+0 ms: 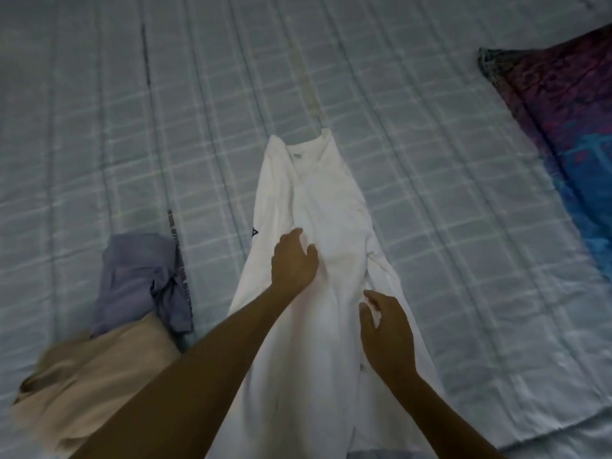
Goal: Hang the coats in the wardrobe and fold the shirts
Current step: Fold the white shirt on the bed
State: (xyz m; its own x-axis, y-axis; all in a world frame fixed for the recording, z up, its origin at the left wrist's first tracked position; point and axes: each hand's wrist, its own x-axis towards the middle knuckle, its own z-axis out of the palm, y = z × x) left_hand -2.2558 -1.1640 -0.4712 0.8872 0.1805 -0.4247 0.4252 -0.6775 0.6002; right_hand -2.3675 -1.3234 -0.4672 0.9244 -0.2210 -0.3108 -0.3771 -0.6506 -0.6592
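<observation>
Both forearms come in from the bottom edge. Left hand (293,260) rests on the white shirt (324,200) with loose fingers, and right hand (385,332) is spread at its edge. Neither grips anything. The shirt lies lengthwise mid-bed, sides tucked in, so I'd say half folded. A purple-grey garment (139,276) and a beige garment (92,376) wait bunched on the left. Checked bedcover (430,160), patterned pillow (563,111), no wardrobe in sight.

— Where's yr L hand (293,260)?
— Out front, palm down, fingers loose & a bit spread, thumb apart. L forearm (198,376) is bare, stretched long from low left, running diag.
— And the R hand (385,332)?
— Nearer me, off to the right. Palm down too, fingers slightly curled, thumb out. R forearm (440,409) bare, coming in from bottom right. Hands apart, not touching.
</observation>
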